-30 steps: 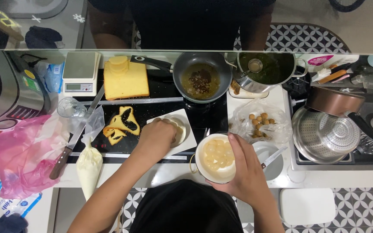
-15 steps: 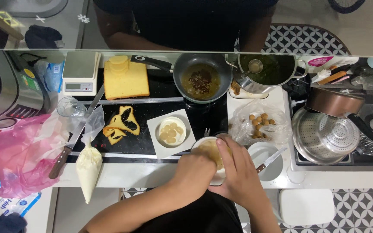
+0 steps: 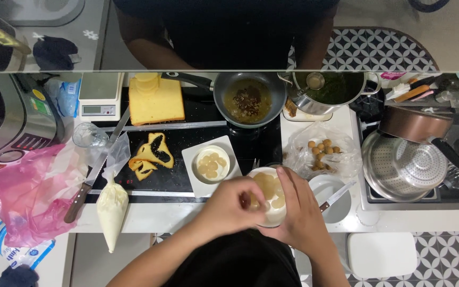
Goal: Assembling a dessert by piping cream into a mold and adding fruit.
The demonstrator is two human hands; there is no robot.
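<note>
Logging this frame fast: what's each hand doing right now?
Left hand: fingers pinched inside the white bowl.
Right hand: closed around that bowl, holding it.

Overhead view of a white kitchen counter (image 3: 150, 217) with an inset black glass cooktop (image 3: 197, 133) and, to one side, a steel gas hob (image 3: 455, 197). Below the counter edge lies a grey-and-white patterned tile floor (image 3: 447, 252) — the same pattern shows beyond the counter's far side (image 3: 378, 50). A white square stool (image 3: 381, 254) stands on the floor. Lighting is even and soft.
</note>
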